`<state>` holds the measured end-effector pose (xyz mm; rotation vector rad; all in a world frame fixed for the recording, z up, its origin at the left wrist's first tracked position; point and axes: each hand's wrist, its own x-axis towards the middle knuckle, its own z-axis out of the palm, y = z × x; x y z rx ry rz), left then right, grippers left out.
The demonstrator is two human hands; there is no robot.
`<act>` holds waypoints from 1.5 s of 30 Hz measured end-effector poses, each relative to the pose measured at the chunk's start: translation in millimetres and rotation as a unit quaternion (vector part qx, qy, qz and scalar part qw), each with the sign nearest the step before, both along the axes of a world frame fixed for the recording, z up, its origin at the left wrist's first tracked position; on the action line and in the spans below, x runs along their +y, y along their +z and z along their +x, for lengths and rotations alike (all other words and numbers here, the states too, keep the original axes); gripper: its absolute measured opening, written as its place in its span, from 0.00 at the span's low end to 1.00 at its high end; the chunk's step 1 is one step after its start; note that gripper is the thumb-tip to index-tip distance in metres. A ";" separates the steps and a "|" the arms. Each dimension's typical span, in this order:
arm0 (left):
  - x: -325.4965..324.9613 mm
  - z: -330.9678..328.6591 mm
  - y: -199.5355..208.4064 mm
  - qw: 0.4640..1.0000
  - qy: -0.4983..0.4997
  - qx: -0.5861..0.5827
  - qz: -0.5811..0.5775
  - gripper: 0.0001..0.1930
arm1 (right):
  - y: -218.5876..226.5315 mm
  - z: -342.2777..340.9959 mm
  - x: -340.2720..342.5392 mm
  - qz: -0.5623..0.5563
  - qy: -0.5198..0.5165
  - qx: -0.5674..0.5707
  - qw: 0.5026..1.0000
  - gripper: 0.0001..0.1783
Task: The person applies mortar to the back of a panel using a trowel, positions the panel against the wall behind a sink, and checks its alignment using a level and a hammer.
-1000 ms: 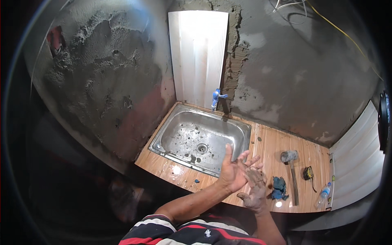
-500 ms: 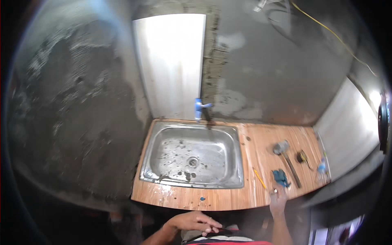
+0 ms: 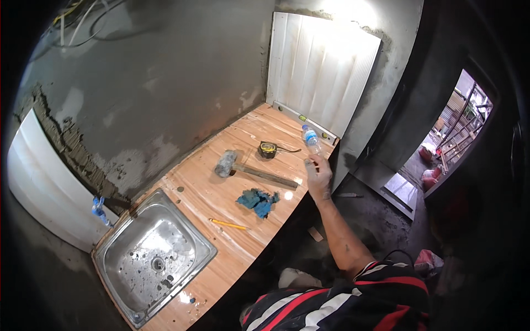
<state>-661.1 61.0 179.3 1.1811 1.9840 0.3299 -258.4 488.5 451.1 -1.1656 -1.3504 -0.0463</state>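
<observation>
My right hand [image 3: 318, 175] reaches over the right end of the wooden-look countertop [image 3: 221, 193], fingers apart and holding nothing. Its fingertips are just short of a clear plastic water bottle [image 3: 311, 140] with a blue cap that stands near the counter's far right corner. To the left of the hand lies a mallet [image 3: 238, 166] with a grey head and a wooden handle. A yellow and black tape measure [image 3: 268, 149] sits behind the mallet. My left hand is out of the picture.
A crumpled blue cloth [image 3: 258, 201] and a yellow pencil [image 3: 227, 224] lie mid-counter. A steel sink [image 3: 152, 255] is set in at the left, below a blue tap [image 3: 99, 209]. A spirit level [image 3: 305, 119] lies along a white panel [image 3: 320, 71]. A doorway [image 3: 441, 149] opens at the right.
My view has swung to the right, so the sink now lies at lower left. My right hand has stretched out to the bottle. My left hand has dropped out of view.
</observation>
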 end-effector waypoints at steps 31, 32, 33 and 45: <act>33.8 91.9 4.1 0.957 0.174 0.071 -0.221 0.13 | -81.2 224.1 412.9 -0.490 -0.120 -0.366 0.782 0.35; -2.2 99.0 13.3 0.948 0.202 0.073 -0.233 0.14 | -82.6 193.2 414.4 -0.515 -0.109 -0.346 0.776 0.35; -21.6 101.6 7.2 0.949 0.204 0.066 -0.232 0.14 | -89.9 212.6 414.7 -0.465 -0.142 -0.328 0.810 0.34; 78.8 104.3 234.4 0.968 -0.025 0.055 -0.243 0.22 | -22.6 208.2 341.0 -0.258 -0.042 -0.336 0.905 0.19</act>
